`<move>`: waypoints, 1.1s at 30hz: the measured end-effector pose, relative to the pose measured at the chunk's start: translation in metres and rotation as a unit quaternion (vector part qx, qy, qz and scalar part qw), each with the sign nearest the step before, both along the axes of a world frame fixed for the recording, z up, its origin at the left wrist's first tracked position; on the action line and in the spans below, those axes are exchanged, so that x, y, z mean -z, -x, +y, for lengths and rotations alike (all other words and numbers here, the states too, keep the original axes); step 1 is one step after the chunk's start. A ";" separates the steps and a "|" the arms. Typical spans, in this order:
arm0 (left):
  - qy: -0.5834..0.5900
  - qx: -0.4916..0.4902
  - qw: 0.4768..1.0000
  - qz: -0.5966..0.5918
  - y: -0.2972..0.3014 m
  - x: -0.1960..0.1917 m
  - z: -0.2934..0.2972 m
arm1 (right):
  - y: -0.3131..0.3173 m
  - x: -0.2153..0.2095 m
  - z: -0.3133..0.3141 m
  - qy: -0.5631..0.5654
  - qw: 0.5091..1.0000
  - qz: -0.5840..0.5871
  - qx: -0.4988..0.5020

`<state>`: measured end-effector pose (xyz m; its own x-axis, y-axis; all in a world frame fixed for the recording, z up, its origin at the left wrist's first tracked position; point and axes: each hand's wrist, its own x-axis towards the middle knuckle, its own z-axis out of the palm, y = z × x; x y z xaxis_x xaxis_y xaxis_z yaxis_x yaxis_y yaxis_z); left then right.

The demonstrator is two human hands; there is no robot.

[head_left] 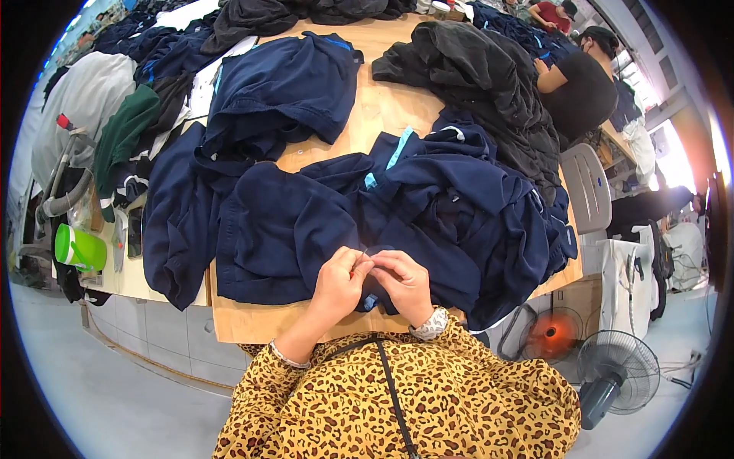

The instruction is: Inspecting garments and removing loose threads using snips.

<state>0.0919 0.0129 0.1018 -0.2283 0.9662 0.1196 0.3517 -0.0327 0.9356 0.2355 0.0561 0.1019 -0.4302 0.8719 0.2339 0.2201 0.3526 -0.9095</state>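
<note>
pinching closely, the left hand and the right hand meet fingertip to fingertip, their fingers drawn together on some thin dark thing, too small to name; so near together, they perhaps steady it. just beneath lies the navy garment, spread on the wooden table near the body, probably for easy reach. the dark grey cloth is heaped farther away, maybe to leave room.
</note>
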 end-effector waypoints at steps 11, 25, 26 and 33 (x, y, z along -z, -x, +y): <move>0.056 0.020 0.998 -0.017 0.017 -0.014 -0.011 | -0.007 0.011 0.008 0.270 0.956 0.111 0.018; 0.124 0.089 0.975 0.159 0.008 -0.033 -0.014 | -0.005 0.016 0.007 0.353 0.921 0.166 0.024; 0.123 0.094 0.974 0.166 0.008 -0.033 -0.013 | -0.006 0.016 0.007 0.341 0.924 0.174 0.018; 0.144 0.102 0.967 0.186 0.010 -0.037 -0.012 | -0.006 0.016 0.006 0.279 0.952 0.125 0.019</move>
